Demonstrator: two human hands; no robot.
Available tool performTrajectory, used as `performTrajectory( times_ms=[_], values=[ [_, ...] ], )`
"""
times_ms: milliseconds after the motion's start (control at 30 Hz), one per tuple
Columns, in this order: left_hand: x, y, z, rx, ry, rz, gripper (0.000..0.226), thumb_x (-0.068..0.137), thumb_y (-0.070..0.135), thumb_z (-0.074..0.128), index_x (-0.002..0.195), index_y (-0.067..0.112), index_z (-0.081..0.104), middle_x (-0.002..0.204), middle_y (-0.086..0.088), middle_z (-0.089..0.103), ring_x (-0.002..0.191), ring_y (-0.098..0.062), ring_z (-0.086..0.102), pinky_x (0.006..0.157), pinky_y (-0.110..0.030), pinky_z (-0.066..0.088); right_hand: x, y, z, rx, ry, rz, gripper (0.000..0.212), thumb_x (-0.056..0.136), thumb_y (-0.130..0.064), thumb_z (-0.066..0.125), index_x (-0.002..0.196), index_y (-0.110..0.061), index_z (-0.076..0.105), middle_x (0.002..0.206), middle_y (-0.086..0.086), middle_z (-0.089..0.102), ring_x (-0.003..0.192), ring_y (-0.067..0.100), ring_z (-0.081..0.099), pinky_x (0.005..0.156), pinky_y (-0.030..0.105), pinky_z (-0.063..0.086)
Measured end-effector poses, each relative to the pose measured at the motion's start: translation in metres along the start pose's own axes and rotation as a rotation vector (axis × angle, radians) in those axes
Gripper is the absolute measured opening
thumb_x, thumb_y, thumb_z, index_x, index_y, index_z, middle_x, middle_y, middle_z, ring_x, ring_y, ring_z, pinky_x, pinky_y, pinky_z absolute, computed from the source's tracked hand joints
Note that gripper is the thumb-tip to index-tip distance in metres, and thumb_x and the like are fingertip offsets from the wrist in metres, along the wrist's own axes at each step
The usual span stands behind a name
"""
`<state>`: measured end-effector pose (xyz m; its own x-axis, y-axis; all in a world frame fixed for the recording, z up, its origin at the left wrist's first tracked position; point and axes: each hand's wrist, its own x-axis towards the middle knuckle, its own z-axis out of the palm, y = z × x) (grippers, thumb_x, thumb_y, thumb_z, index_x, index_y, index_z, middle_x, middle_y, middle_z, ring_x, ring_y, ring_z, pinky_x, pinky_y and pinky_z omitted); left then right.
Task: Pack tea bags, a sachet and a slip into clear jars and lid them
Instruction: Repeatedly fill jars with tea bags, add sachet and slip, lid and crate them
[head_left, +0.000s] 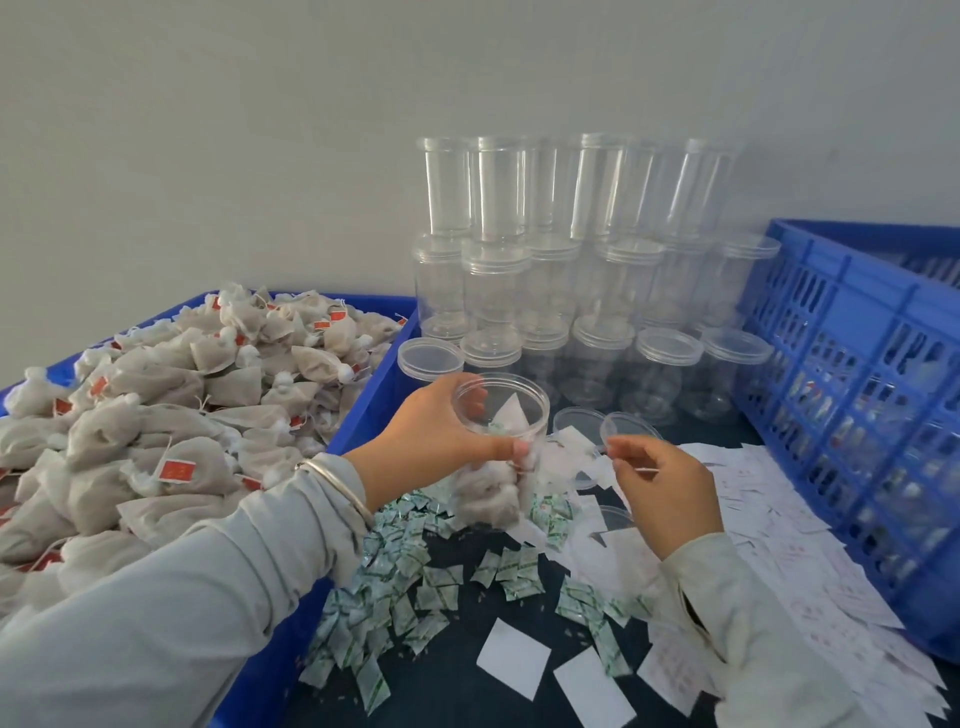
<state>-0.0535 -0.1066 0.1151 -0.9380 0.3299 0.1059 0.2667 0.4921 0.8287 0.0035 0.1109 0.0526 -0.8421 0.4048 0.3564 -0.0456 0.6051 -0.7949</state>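
My left hand (441, 434) grips the rim of an open clear jar (501, 447) that stands on the dark table. Tea bags, a green sachet and a white slip show inside it. Just right of the jar, my right hand (660, 488) pinches a clear round lid (618, 428) by its edge, held tilted above the table. To the left, a blue tray (379, 410) is heaped with tea bags (171, 410) bearing red tags. Green-and-white sachets (395, 587) lie scattered in front of the jar. White slips (769, 525) spread to the right.
Empty clear jars (571, 270) are stacked in tiers against the wall behind, some lidded. A tall blue slotted crate (852, 395) stands at the right. Loose lids (576, 418) lie near the held jar, and blank white slips (514, 657) lie at the front.
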Motion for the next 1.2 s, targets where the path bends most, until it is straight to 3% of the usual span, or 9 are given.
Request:
performTrajectory(
  times_ms=[100,200,333,467,600,733,967,1100,1200],
  values=[
    [0.004,0.005,0.014,-0.007,0.039,-0.009,0.092,0.050,0.055,0.085,0.128,0.024,0.047,0.115,0.013,0.057,0.095,0.002,0.055,0.062,-0.006,0.042,-0.001,0.018,-0.005,-0.201,-0.179,0.103,0.025,0.090,-0.007,0.058,0.108,-0.018,0.070,0.108,0.001,0.068,0.092,0.012,0.058,0.084,0.021,0.042],
    [0.009,0.010,0.032,-0.033,0.064,-0.027,0.090,0.056,0.045,0.087,0.132,0.017,0.047,0.119,0.007,0.056,0.079,0.007,0.053,0.048,0.000,0.039,-0.005,0.026,-0.001,-0.456,-0.367,0.108,0.026,0.090,-0.014,0.057,0.110,-0.022,0.070,0.112,0.001,0.067,0.102,0.019,0.060,0.083,0.023,0.042],
    [0.011,0.012,0.051,-0.004,0.040,-0.018,0.090,0.057,0.045,0.086,0.132,0.017,0.046,0.122,0.005,0.056,0.070,0.010,0.052,0.047,0.002,0.037,-0.003,0.044,-0.003,-0.511,-0.332,0.189,0.034,0.086,0.000,0.049,0.089,-0.024,0.072,0.098,0.003,0.066,0.109,0.028,0.058,0.074,0.023,0.043],
    [0.009,0.009,0.059,-0.026,-0.018,-0.015,0.087,0.057,0.044,0.087,0.130,0.021,0.045,0.122,0.008,0.054,0.063,0.013,0.057,0.048,0.002,0.038,0.005,0.066,-0.014,-0.536,-0.261,0.296,0.037,0.090,-0.004,0.048,0.121,-0.016,0.064,0.127,0.006,0.061,0.118,0.026,0.054,0.094,0.026,0.042],
    [0.006,0.004,0.061,-0.033,-0.093,-0.018,0.082,0.049,0.054,0.086,0.116,0.035,0.043,0.115,0.017,0.054,0.080,0.013,0.057,0.055,-0.001,0.042,0.010,0.075,-0.013,-0.578,-0.282,0.274,0.013,0.089,-0.023,0.060,0.099,-0.022,0.068,0.123,0.006,0.062,0.115,0.027,0.053,0.084,0.026,0.040],
    [0.006,0.000,0.064,-0.034,-0.132,-0.012,0.097,0.037,0.064,0.082,0.123,0.032,0.046,0.114,0.020,0.056,0.102,0.010,0.053,0.082,-0.014,0.047,0.014,0.078,-0.006,-0.686,-0.281,0.228,0.046,0.087,-0.045,0.060,0.121,-0.014,0.061,0.122,0.005,0.062,0.116,0.026,0.051,0.088,0.030,0.042],
    [0.008,-0.003,0.063,-0.027,-0.146,-0.010,0.104,0.032,0.067,0.077,0.123,0.032,0.043,0.114,0.020,0.056,0.107,0.002,0.055,0.092,-0.022,0.046,0.012,0.082,-0.004,-0.566,-0.212,0.243,0.044,0.089,-0.038,0.061,0.127,-0.016,0.059,0.127,0.003,0.062,0.120,0.023,0.053,0.098,0.029,0.041],
    [0.007,-0.003,0.062,-0.033,-0.158,-0.007,0.097,0.034,0.066,0.077,0.118,0.035,0.040,0.111,0.023,0.054,0.104,0.006,0.054,0.083,-0.013,0.042,0.010,0.082,-0.004,-0.593,-0.186,0.227,0.030,0.091,-0.033,0.057,0.114,-0.017,0.068,0.113,0.003,0.068,0.106,0.024,0.059,0.083,0.026,0.044],
    [0.008,-0.002,0.062,-0.027,-0.162,-0.009,0.096,0.033,0.068,0.076,0.116,0.037,0.039,0.110,0.024,0.053,0.103,0.008,0.053,0.077,-0.009,0.043,0.009,0.081,-0.004,-0.632,-0.149,0.218,0.031,0.095,-0.026,0.048,0.075,-0.012,0.068,0.070,0.004,0.062,0.070,0.022,0.055,0.059,0.025,0.038]
  ],
)
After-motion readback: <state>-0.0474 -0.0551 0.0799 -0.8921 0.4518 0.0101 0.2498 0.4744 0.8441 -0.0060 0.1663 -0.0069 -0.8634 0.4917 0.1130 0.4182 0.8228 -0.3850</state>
